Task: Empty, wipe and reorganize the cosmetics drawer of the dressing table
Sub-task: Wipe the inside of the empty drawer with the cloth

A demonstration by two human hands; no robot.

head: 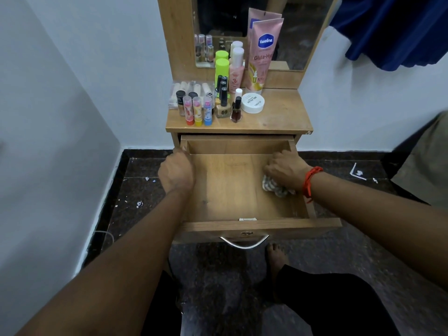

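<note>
The drawer (230,190) is pulled far out at the centre of the frame, just below the surface (278,117). Its inside is bare wood, so emptying looks done. Wiping seems under way: the right hand (283,167) presses a bunched cloth (275,186) on the drawer bottom at its right side, fingers curled round it. The left hand (177,172) grips the drawer's left wall near the back corner, likely to steady it. The rest of the bottom, the walls and the restocking are still to do.

The cosmetics (218,98) crowd the left half of the surface above: lip balms (197,110) in front, a white jar (252,103), and a tall pink tube (264,52) against the mirror (303,32). Nothing blocks the drawer, though the tightly packed bottles could topple when picked. Paper scraps (139,204) dot the dark floor (351,251), and blue fabric (400,27) hangs at upper right.
</note>
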